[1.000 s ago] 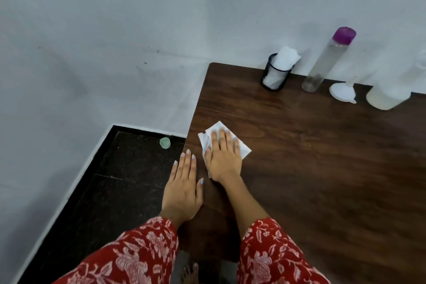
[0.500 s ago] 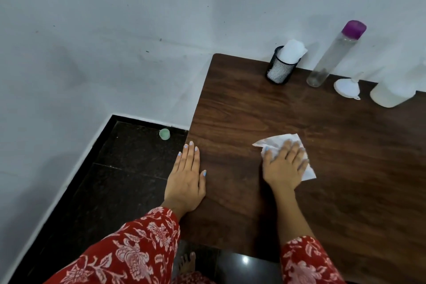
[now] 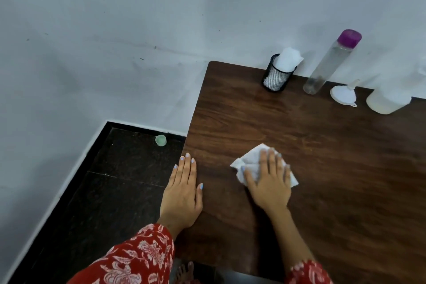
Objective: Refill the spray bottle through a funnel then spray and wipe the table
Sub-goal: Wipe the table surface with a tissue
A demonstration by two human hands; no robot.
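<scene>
I see the left hand (image 3: 183,193) flat, fingers together, on the table (image 3: 345,180) at its left edge. Just right of it, the right hand (image 3: 268,183) presses spread fingers on the white tissue (image 3: 250,163). Far along the table's back edge: mesh cup (image 3: 275,77), purple-capped bottle (image 3: 329,64), funnel (image 3: 343,94), spray bottle (image 3: 387,101).

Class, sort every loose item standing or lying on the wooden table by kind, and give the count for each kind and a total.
Bottles: 2, the purple-capped clear bottle and the white bottle
Funnels: 1, the white funnel
Mesh cups: 1, the black mesh cup holding tissues
Wiping tissues: 1, the tissue under the right hand
Total: 5
</scene>
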